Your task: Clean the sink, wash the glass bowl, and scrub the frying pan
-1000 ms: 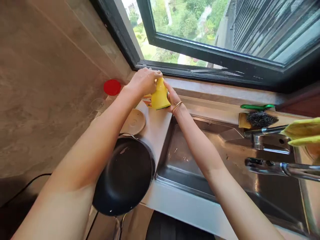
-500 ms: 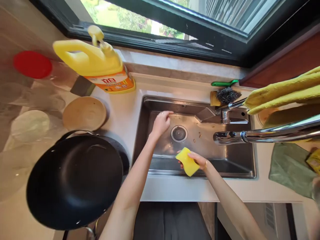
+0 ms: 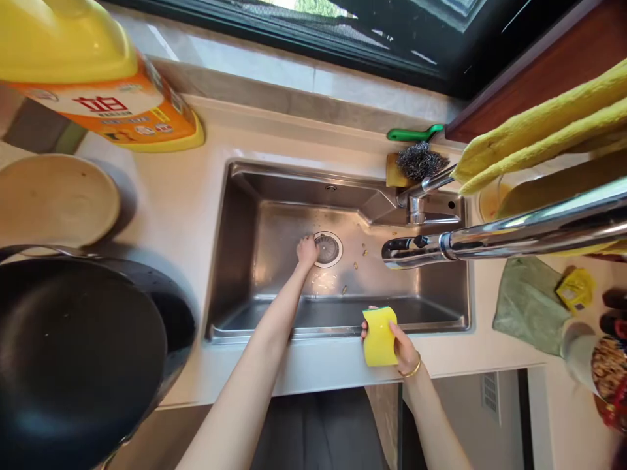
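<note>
My left hand (image 3: pixel 307 250) is down in the steel sink (image 3: pixel 274 261), its fingers curled at the left rim of the round drain strainer (image 3: pixel 328 248). Whatever those fingertips may pinch is hidden. A yellow sponge (image 3: pixel 381 336) with a thin green layer at its edge is gripped in my right hand (image 3: pixel 405 350), thumb on the front and fingers behind. It is held up over the sink's front edge. Small brownish food scraps (image 3: pixel 364 249) lie on the sink floor right of the strainer.
A chrome faucet (image 3: pixel 416 251) reaches in from the right, beneath a yellow cloth (image 3: pixel 539 134). Steel wool (image 3: pixel 421 161) sits at the back corner. On the left stand a black wok (image 3: pixel 83 339), a round wooden board (image 3: pixel 53 199) and a yellow detergent jug (image 3: pixel 112 98). A green cloth (image 3: pixel 526 303) lies right.
My left hand has gone from above the sink down to the drain strainer. My right hand has brought the sponge nearer and turned it more upright. The view has tilted down and closer.
</note>
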Available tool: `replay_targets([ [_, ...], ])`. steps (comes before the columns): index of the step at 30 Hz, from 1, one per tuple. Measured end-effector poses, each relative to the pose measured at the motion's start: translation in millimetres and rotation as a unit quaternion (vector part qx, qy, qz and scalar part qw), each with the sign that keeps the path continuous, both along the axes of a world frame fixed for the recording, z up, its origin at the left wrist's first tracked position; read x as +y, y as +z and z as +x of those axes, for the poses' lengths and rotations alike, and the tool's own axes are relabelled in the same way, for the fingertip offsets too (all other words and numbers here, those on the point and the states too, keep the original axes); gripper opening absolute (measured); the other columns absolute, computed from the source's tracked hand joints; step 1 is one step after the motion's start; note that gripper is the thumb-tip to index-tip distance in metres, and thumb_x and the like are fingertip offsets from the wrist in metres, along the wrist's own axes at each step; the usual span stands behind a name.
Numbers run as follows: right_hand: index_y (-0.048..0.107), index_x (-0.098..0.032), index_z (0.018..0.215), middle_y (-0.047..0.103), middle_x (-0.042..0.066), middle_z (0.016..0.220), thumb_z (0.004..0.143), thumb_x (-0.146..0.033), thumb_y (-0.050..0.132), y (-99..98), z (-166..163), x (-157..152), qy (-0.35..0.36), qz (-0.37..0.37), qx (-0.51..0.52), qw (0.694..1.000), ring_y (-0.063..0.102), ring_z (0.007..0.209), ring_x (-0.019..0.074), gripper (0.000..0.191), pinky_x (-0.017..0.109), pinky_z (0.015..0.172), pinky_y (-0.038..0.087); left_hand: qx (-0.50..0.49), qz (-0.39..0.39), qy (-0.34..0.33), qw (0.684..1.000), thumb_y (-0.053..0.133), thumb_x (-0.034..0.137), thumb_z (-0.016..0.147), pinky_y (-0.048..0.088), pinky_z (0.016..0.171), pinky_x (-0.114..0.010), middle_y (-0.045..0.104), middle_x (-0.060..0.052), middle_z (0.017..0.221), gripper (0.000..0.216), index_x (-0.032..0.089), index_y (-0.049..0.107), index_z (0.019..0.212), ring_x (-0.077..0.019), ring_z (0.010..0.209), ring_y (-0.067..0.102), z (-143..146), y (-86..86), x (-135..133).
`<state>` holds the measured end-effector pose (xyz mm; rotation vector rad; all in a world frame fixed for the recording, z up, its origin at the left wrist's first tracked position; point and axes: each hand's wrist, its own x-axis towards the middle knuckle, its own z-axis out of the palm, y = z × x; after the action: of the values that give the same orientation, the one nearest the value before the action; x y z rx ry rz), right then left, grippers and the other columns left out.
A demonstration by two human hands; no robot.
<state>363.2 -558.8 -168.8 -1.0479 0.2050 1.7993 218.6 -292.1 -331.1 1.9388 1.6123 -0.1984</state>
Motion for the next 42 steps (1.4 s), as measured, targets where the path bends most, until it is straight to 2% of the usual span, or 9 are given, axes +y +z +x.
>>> replay_targets([
  [4, 0.040, -0.024, 0.135, 0.066, 0.008, 0.100, 0.084, -0.045, 0.057, -1.6, -5, -6, -0.029, 0.017, 0.000, 0.999, 0.065, 0.087, 0.0212, 0.058, 0.035, 0.076, 0.051, 0.024, 0.022, 0.003, 0.999, 0.046, 0.020, 0.086, 0.044, 0.089, -0.041, 0.065, -0.021, 0.107, 0.032, 0.009, 0.061, 0.111, -0.0306, 0.108, 0.057, 8, -13.8, 2],
  [8, 0.039, -0.026, 0.136, 0.066, 0.007, 0.100, 0.085, -0.045, 0.055, -3.0, -4, -9, -0.039, 0.019, 0.004, 0.999, 0.065, 0.087, 0.0214, 0.057, 0.035, 0.079, 0.050, 0.031, 0.044, -0.025, 0.998, 0.040, 0.016, 0.088, 0.041, 0.090, -0.040, 0.066, -0.022, 0.102, 0.030, 0.008, 0.063, 0.106, -0.0289, 0.106, 0.057, 6, -12.8, 1],
  [15, 0.044, -0.028, 0.131, 0.066, 0.005, 0.097, 0.084, -0.048, 0.056, -12.8, -4, -8, -0.060, 0.011, -0.003, 0.998, 0.064, 0.085, 0.0196, 0.052, 0.036, 0.083, 0.049, 0.006, 0.081, -0.098, 0.992, 0.031, 0.012, 0.089, 0.036, 0.094, -0.040, 0.065, -0.022, 0.105, 0.037, 0.009, 0.066, 0.101, -0.0293, 0.112, 0.052, 2, 12.3, 5],
  [20, 0.052, -0.029, 0.121, 0.066, 0.003, 0.094, 0.080, -0.052, 0.058, -16.8, -3, -8, -0.072, -0.008, -0.015, 0.997, 0.063, 0.084, 0.0184, 0.048, 0.037, 0.085, 0.050, 0.032, 0.088, -0.096, 0.991, 0.035, 0.010, 0.086, 0.039, 0.090, -0.041, 0.065, -0.024, 0.104, 0.035, 0.008, 0.068, 0.100, -0.0317, 0.110, 0.053, -14, 31.9, 26],
  [27, 0.054, -0.029, 0.120, 0.066, 0.004, 0.095, 0.082, -0.051, 0.056, -15.1, -3, -7, -0.077, 0.003, 0.000, 0.997, 0.063, 0.085, 0.0174, 0.043, 0.036, 0.086, 0.050, 0.098, 0.077, -0.019, 0.992, 0.047, 0.018, 0.081, 0.045, 0.080, -0.038, 0.067, -0.020, 0.095, 0.027, 0.008, 0.069, 0.094, -0.0311, 0.097, 0.060, -54, 43.5, 50],
  [33, 0.055, -0.030, 0.119, 0.067, 0.004, 0.095, 0.081, -0.051, 0.058, -13.0, -3, -5, -0.080, -0.004, 0.005, 0.997, 0.064, 0.084, 0.0174, 0.044, 0.036, 0.086, 0.050, 0.084, 0.129, 0.024, 0.988, 0.043, 0.022, 0.083, 0.043, 0.090, -0.039, 0.065, -0.019, 0.107, 0.031, 0.010, 0.065, 0.101, -0.0304, 0.108, 0.055, -65, 41.2, 65],
  [35, 0.053, -0.030, 0.122, 0.066, 0.003, 0.095, 0.081, -0.051, 0.059, -13.9, -3, -5, -0.078, -0.009, 0.000, 0.997, 0.063, 0.084, 0.0175, 0.047, 0.036, 0.086, 0.050, 0.061, 0.118, 0.092, 0.987, 0.044, 0.024, 0.083, 0.042, 0.092, -0.040, 0.065, -0.019, 0.109, 0.031, 0.011, 0.064, 0.102, -0.0303, 0.110, 0.055, -68, 37.4, 71],
  [38, 0.049, -0.031, 0.128, 0.066, 0.003, 0.095, 0.081, -0.052, 0.057, -15.5, -3, -6, -0.073, -0.008, -0.007, 0.997, 0.063, 0.084, 0.0175, 0.052, 0.037, 0.087, 0.050, 0.047, 0.055, 0.226, 0.971, 0.049, 0.027, 0.082, 0.046, 0.087, -0.041, 0.066, -0.019, 0.109, 0.031, 0.012, 0.064, 0.104, -0.0304, 0.105, 0.060, -75, 28.7, 79],
  [42, 0.047, -0.031, 0.129, 0.066, 0.003, 0.096, 0.082, -0.052, 0.056, -16.7, -2, -6, -0.072, 0.000, -0.009, 0.997, 0.063, 0.085, 0.0178, 0.052, 0.037, 0.086, 0.050, 0.041, 0.023, 0.276, 0.960, 0.055, 0.028, 0.080, 0.050, 0.076, -0.043, 0.066, -0.025, 0.105, 0.033, 0.006, 0.063, 0.103, -0.0320, 0.095, 0.064, -82, 18.3, 82],
])
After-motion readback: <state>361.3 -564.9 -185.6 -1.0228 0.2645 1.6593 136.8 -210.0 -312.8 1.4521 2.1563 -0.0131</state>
